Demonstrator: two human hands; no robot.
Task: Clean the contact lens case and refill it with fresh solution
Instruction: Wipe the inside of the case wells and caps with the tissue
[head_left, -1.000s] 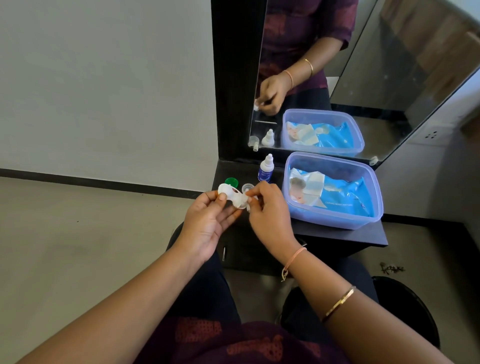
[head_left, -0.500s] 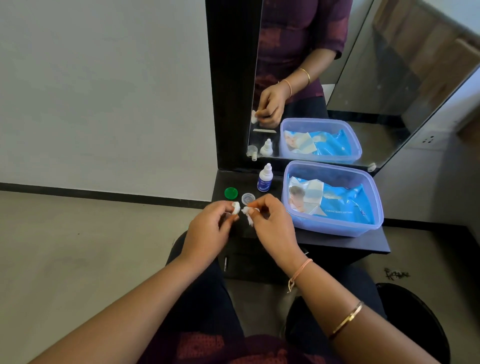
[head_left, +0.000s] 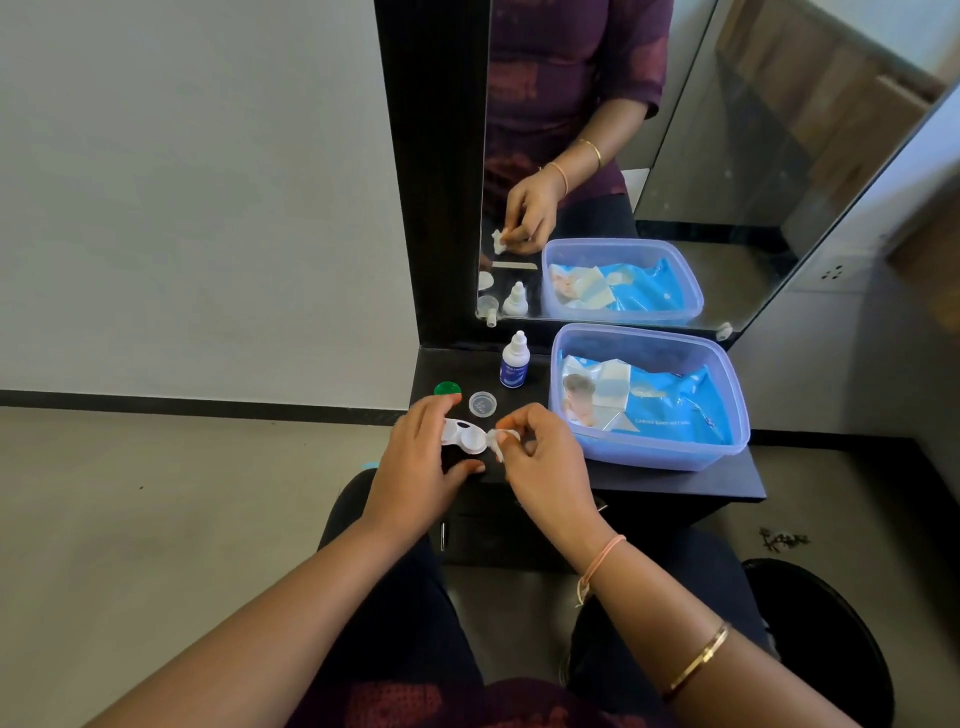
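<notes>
My left hand (head_left: 418, 470) holds a white two-well contact lens case (head_left: 464, 435) over the front edge of a black shelf (head_left: 675, 480); both wells face up with no caps on them. My right hand (head_left: 545, 467) pinches a small white tissue piece (head_left: 500, 441) right beside the case's right well. On the shelf behind lie a green cap (head_left: 447, 388) and a clear cap (head_left: 482, 404). A small solution bottle (head_left: 515, 361) with a blue label and white nozzle stands upright further back.
A translucent blue plastic tub (head_left: 649, 449) holding a blue wet-wipes pack (head_left: 675, 405) fills the shelf's right side. A black-framed mirror (head_left: 597, 156) rises behind the shelf and reflects the scene. A black round object (head_left: 831, 649) sits on the floor at the lower right.
The case was hidden in my left fingers half a second ago and now lies exposed with its wells facing up. My right hand with the tissue has stayed beside it.
</notes>
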